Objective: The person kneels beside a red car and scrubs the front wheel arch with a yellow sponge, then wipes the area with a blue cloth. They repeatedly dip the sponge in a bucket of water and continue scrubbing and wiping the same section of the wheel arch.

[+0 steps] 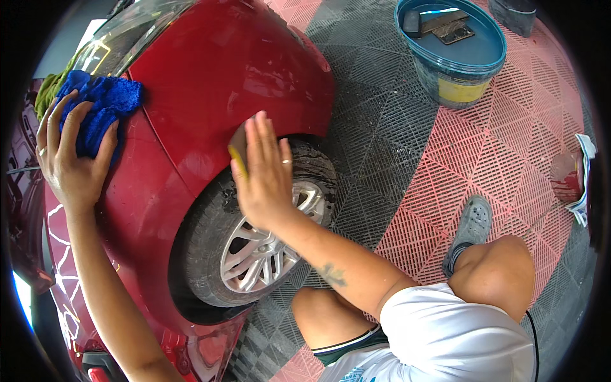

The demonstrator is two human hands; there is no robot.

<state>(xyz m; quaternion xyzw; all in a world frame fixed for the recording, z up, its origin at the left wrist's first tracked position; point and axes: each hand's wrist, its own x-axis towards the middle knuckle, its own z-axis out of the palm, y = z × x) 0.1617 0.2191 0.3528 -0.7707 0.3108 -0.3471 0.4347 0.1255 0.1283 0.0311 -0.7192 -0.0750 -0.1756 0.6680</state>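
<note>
A red car's body panel (210, 81) curves in front of me, above a black tyre (203, 262) with a silver alloy wheel (262, 248). My left hand (76, 148) presses a blue microfiber cloth (112, 95) on the panel, fingers bent over it. At the edge of the wheel arch, my right hand (265, 176) lies nearly flat over a thin dark pad (240, 138) with a yellow edge. It looks like a sanding pad, and most of it is hidden under the palm. The fingertips of this hand are slightly blurred.
A blue bucket (499, 62) of greyish water stands at upper right, with several dark blocks (453, 31) in it. Behind it is a dark container (513, 19). A red-stained container (567, 176) sits at far right. Red and grey plastic grating (453, 167) covers the floor.
</note>
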